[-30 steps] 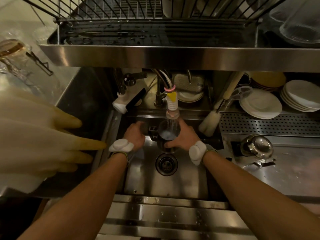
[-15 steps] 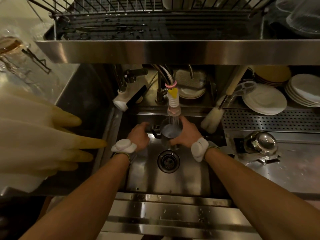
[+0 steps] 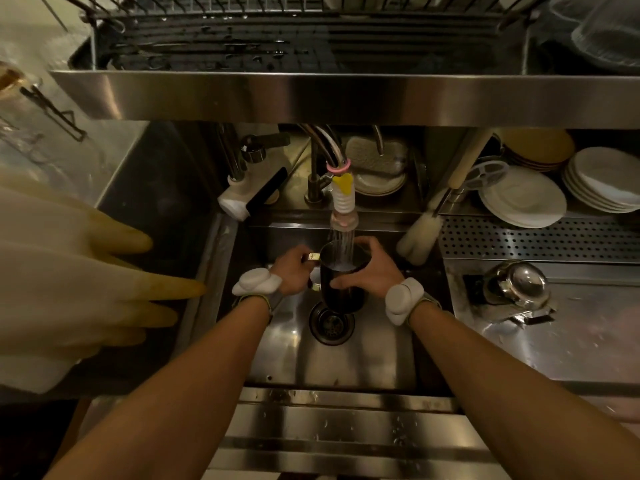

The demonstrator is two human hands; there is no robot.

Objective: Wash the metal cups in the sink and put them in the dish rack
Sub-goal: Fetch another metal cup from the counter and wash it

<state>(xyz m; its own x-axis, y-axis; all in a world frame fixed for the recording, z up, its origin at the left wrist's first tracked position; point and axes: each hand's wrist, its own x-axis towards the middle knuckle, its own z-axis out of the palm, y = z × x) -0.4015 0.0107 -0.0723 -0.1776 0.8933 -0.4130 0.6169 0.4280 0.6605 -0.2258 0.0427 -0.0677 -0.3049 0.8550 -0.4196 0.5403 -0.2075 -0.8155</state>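
Observation:
A dark metal cup stands upright under the running faucet nozzle, above the drain of the steel sink. Water streams into its open mouth. My left hand grips the cup's handle on its left side. My right hand wraps round the cup's right wall, thumb across the front. The wire dish rack sits on the steel shelf overhead.
Yellowed rubber gloves hang at the left. A bottle brush leans at the sink's back right corner. A shiny metal pot lies on the right counter. Stacked white plates sit behind a perforated drainer.
The cup has risen a little toward the nozzle. My left hand has moved in from the sink wall and taken the handle; my right hand keeps its hold.

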